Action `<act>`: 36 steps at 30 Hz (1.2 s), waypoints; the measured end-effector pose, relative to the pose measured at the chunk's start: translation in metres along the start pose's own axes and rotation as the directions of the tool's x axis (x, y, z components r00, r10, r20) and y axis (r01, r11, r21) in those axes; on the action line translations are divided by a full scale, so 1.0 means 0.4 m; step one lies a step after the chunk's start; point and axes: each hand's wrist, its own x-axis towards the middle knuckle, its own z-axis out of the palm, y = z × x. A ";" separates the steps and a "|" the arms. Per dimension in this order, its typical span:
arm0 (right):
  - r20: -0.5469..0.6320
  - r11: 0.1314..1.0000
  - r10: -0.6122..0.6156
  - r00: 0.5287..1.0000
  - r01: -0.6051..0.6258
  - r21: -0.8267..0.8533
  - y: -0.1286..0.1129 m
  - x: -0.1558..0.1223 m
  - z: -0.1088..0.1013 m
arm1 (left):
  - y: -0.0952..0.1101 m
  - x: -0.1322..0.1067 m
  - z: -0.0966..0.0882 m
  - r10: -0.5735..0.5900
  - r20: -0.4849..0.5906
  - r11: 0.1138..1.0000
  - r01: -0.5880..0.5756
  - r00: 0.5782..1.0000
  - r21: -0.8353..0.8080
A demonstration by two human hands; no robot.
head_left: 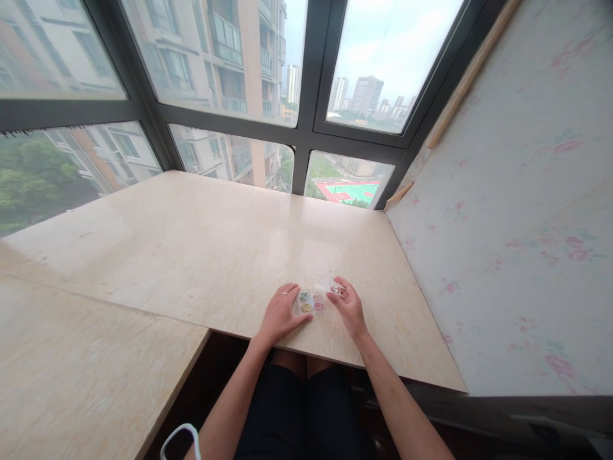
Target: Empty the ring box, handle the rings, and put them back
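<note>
A small clear plastic box [311,301] with compartments lies on the stone-like ledge. Inside it are small ring-shaped coils: a green one [304,296], a yellow one [306,308] and pinkish ones [318,306]. Its transparent lid [324,282] seems to be raised at the far side. My left hand [280,317], with a ring on one finger, grips the box's left side between thumb and fingers. At the right end of the box, my right hand [352,311] has its thumb and fingers closed together near the lid. What sits between those fingertips is too small to make out.
The pale marbled ledge [230,243] runs up to dark-framed windows [301,137]. A flower-patterned wall [507,223] bounds the right side. My legs [297,409] are under the front edge, and a white loop [181,429] shows at lower left.
</note>
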 end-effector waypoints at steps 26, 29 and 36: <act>0.001 0.506 -0.423 0.906 0.236 -0.830 0.046 -0.001 0.002 | -0.019 -0.030 0.042 -0.141 -0.368 0.953 0.227 0.919 0.203; 0.050 0.419 -0.412 0.910 0.238 -0.876 0.046 0.000 0.009 | -0.019 -0.029 0.043 -0.177 -0.397 0.946 0.267 0.901 0.182; 0.153 0.304 -0.361 0.920 0.272 -0.913 0.052 0.007 0.009 | -0.029 -0.026 0.041 -0.220 -0.416 0.924 0.325 0.882 0.202</act>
